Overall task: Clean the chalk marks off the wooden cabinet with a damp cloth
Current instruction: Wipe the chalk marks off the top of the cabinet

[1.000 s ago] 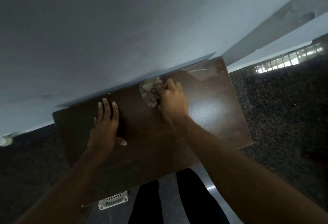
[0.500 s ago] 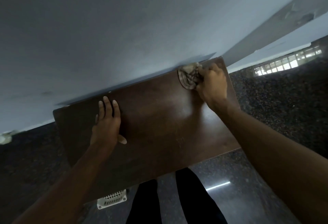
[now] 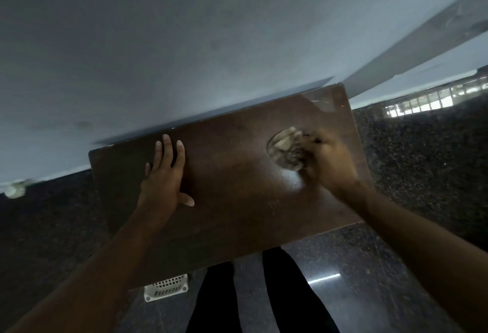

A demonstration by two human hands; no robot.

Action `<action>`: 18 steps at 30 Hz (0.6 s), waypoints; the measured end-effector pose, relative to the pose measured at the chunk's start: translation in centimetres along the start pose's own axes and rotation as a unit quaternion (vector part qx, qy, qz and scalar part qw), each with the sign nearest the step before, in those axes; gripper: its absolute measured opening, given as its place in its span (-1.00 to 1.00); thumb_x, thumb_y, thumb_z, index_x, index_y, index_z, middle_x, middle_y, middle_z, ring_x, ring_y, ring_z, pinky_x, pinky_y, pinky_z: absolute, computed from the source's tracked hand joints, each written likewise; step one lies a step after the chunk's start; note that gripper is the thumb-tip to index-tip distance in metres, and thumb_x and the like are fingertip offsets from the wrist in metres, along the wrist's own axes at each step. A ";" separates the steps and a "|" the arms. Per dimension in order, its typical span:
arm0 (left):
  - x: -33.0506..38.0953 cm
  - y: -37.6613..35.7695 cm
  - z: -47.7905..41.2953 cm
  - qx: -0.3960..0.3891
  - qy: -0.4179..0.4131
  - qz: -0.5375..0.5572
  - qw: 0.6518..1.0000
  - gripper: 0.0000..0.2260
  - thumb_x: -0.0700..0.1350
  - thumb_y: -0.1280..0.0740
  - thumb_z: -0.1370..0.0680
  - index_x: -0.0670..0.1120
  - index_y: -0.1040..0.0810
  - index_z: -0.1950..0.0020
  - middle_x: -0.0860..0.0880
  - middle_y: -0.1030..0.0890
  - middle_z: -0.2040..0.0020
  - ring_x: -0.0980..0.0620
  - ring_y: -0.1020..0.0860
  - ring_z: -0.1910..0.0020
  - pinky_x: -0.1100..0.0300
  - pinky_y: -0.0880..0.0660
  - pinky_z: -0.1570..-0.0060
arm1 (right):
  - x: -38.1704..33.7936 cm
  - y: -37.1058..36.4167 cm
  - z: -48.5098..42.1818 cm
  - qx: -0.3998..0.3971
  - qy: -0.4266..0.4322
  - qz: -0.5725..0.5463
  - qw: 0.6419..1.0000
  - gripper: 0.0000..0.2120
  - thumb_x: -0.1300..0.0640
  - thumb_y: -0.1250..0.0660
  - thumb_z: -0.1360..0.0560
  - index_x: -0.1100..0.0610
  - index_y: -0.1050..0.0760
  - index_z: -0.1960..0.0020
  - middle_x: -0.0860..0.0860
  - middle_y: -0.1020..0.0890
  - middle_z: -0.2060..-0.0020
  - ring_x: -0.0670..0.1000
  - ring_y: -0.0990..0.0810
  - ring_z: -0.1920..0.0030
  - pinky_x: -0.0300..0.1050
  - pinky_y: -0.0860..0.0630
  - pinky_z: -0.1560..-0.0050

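The dark brown wooden cabinet top [image 3: 232, 200] fills the middle of the head view, its far edge against a pale wall. My left hand [image 3: 165, 177] lies flat on the left part of the top, fingers spread, holding nothing. My right hand [image 3: 330, 163] is blurred by motion and grips a crumpled light cloth [image 3: 284, 148], pressed on the right part of the top. A wet sheen [image 3: 291, 183] shows just below the cloth. Faint pale marks [image 3: 323, 101] remain at the far right corner.
A grey-white wall [image 3: 211, 42] rises right behind the cabinet. Dark speckled stone floor [image 3: 422, 161] lies on both sides. A white slotted plastic basket [image 3: 166, 287] sits on the floor under the near edge, beside my dark trouser legs [image 3: 264, 295].
My right hand has swept the cloth from the far right corner back toward the middle right of the top. My left hand stays flat in place.
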State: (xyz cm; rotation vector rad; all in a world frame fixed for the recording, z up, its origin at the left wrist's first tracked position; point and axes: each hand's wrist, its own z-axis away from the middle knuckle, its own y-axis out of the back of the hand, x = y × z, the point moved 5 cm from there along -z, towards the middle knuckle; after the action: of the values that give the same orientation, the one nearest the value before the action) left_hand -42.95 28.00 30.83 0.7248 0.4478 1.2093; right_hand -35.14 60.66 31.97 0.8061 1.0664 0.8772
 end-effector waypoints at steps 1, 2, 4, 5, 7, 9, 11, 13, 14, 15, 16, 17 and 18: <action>0.0 -0.1 0.0 0.002 -0.001 -0.002 1.000 0.30 0.12 -0.63 -0.23 -0.10 0.27 -0.62 -0.13 0.44 -0.56 -0.16 0.36 -0.57 -0.25 -0.07 -0.51 | 2.0 1.0 -0.3 0.017 -0.034 0.011 0.999 -0.67 0.29 -0.44 -0.41 0.14 -0.62 -0.17 0.17 -0.58 -0.06 0.22 -0.56 -0.01 0.20 -0.58 0.05; 0.0 -0.1 0.0 0.003 -0.001 -0.003 1.000 0.30 0.11 -0.63 -0.23 -0.10 0.27 -0.62 -0.13 0.44 -0.56 -0.16 0.36 -0.57 -0.25 -0.08 -0.51 | 3.7 2.2 -0.9 0.036 -0.074 0.030 0.996 -0.68 0.27 -0.44 -0.42 0.15 -0.62 -0.17 0.18 -0.57 -0.04 0.24 -0.55 0.01 0.17 -0.59 0.06; 0.0 -0.2 -0.1 0.005 0.002 -0.002 1.000 0.30 0.11 -0.63 -0.23 -0.10 0.27 -0.62 -0.13 0.45 -0.56 -0.16 0.37 -0.57 -0.26 -0.08 -0.51 | 5.9 4.2 -2.8 0.082 -0.150 0.066 0.983 -0.70 0.26 -0.40 -0.42 0.19 -0.63 -0.15 0.22 -0.54 0.02 0.30 -0.53 0.08 0.09 -0.57 0.12; 0.0 -0.2 -0.1 0.003 0.002 -0.002 1.000 0.31 0.11 -0.63 -0.22 -0.10 0.27 -0.62 -0.13 0.45 -0.56 -0.16 0.37 -0.57 -0.26 -0.08 -0.50 | 6.1 4.9 -3.9 0.103 -0.185 0.069 0.975 -0.70 0.27 -0.38 -0.42 0.21 -0.63 -0.14 0.24 -0.52 0.03 0.32 -0.53 0.08 0.09 -0.54 0.11; 0.0 -0.3 -0.3 0.000 0.003 -0.002 1.000 0.32 0.10 -0.64 -0.21 -0.10 0.27 -0.62 -0.14 0.45 -0.56 -0.16 0.37 -0.56 -0.27 -0.07 -0.50 | 5.1 5.1 -5.7 0.129 -0.246 0.052 0.959 -0.70 0.27 -0.35 -0.41 0.24 -0.62 -0.14 0.25 -0.53 -0.03 0.34 -0.53 0.00 0.12 -0.53 0.02; 0.0 -0.2 -0.3 -0.004 0.005 0.000 1.000 0.32 0.10 -0.64 -0.20 -0.11 0.26 -0.62 -0.14 0.44 -0.56 -0.17 0.37 -0.57 -0.27 -0.05 -0.51 | 2.8 4.4 -6.7 0.147 -0.259 0.020 0.954 -0.71 0.25 -0.34 -0.41 0.21 -0.62 -0.12 0.19 -0.55 -0.10 0.30 -0.54 -0.05 0.08 -0.53 -0.02; 0.1 -0.3 -0.5 -0.004 0.010 0.008 1.000 0.32 0.07 -0.65 -0.19 -0.11 0.24 -0.62 -0.13 0.44 -0.56 -0.16 0.37 -0.57 -0.27 -0.05 -0.51 | -0.2 2.9 -7.0 0.137 -0.208 0.013 0.968 -0.70 0.23 -0.36 -0.41 0.13 -0.65 -0.12 0.12 -0.55 -0.10 0.23 -0.55 -0.04 -0.01 -0.54 0.03; 0.1 -0.3 -0.4 -0.001 0.012 0.022 1.000 0.32 0.03 -0.67 -0.19 -0.11 0.22 -0.63 -0.12 0.44 -0.56 -0.14 0.37 -0.57 -0.28 -0.08 -0.50 | -3.3 0.9 -6.3 0.085 -0.117 0.011 0.989 -0.69 0.22 -0.42 -0.41 0.11 -0.64 -0.16 0.11 -0.53 -0.09 0.19 -0.52 -0.05 -0.02 -0.54 0.07; 0.2 -0.3 -0.4 0.001 0.011 0.029 1.000 0.32 0.01 -0.67 -0.18 -0.11 0.21 -0.63 -0.11 0.44 -0.57 -0.13 0.37 -0.57 -0.30 -0.10 -0.49 | -4.5 -0.1 -5.5 0.050 -0.067 0.013 0.996 -0.68 0.22 -0.45 -0.41 0.12 -0.62 -0.17 0.10 -0.52 -0.08 0.18 -0.50 -0.06 0.00 -0.54 0.08; 0.2 -0.3 -0.3 0.002 0.010 0.034 0.999 0.31 0.01 -0.67 -0.19 -0.11 0.21 -0.63 -0.10 0.44 -0.57 -0.13 0.36 -0.57 -0.31 -0.13 -0.48 | -5.3 -0.6 -4.5 0.019 -0.021 0.015 0.999 -0.67 0.22 -0.46 -0.41 0.14 -0.60 -0.18 0.10 -0.51 -0.07 0.17 -0.48 -0.05 0.01 -0.56 0.12; 0.1 -0.3 -0.3 0.004 0.010 0.035 0.999 0.31 0.01 -0.67 -0.19 -0.11 0.21 -0.63 -0.09 0.44 -0.56 -0.13 0.36 -0.57 -0.31 -0.14 -0.47 | -5.4 -0.9 -3.5 0.000 0.016 0.019 1.000 -0.66 0.20 -0.48 -0.41 0.14 -0.59 -0.18 0.09 -0.52 -0.05 0.17 -0.49 -0.04 0.02 -0.58 0.17; 0.1 -0.3 -0.3 0.005 0.008 0.035 0.999 0.31 0.01 -0.67 -0.19 -0.11 0.20 -0.63 -0.09 0.44 -0.56 -0.13 0.35 -0.57 -0.31 -0.15 -0.48 | -4.8 -0.8 -2.7 -0.004 0.041 0.019 0.999 -0.65 0.19 -0.49 -0.41 0.13 -0.59 -0.18 0.09 -0.53 -0.04 0.17 -0.50 -0.03 0.03 -0.59 0.20; 0.0 -0.3 -0.3 0.005 0.007 0.033 0.999 0.31 0.02 -0.67 -0.19 -0.12 0.20 -0.63 -0.09 0.44 -0.55 -0.14 0.35 -0.57 -0.30 -0.14 -0.49 | -3.5 -0.5 -2.2 0.000 0.043 0.015 0.999 -0.66 0.19 -0.50 -0.40 0.12 -0.60 -0.18 0.10 -0.55 -0.03 0.18 -0.52 -0.01 0.03 -0.59 0.20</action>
State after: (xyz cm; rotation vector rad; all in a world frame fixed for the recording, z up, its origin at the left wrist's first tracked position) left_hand -42.97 28.07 30.43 0.7448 0.4444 1.2759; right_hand -37.94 57.60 32.29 0.7921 1.1324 0.9446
